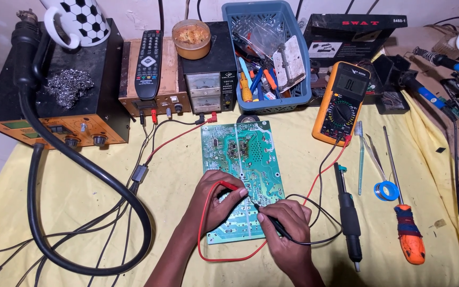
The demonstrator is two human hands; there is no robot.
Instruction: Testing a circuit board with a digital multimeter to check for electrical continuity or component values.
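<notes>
Green circuit board, solder side up, silvery joints, under two probes

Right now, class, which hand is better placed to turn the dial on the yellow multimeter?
Probably the right hand: it lies nearer the yellow multimeter, on that side; the left hand would cross over.

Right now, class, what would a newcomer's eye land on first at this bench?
Centre stage, a green circuit board lies on the yellow cloth, with the left hand pressing a red probe and the right hand a black probe onto it. An orange multimeter lies at upper right.
</notes>
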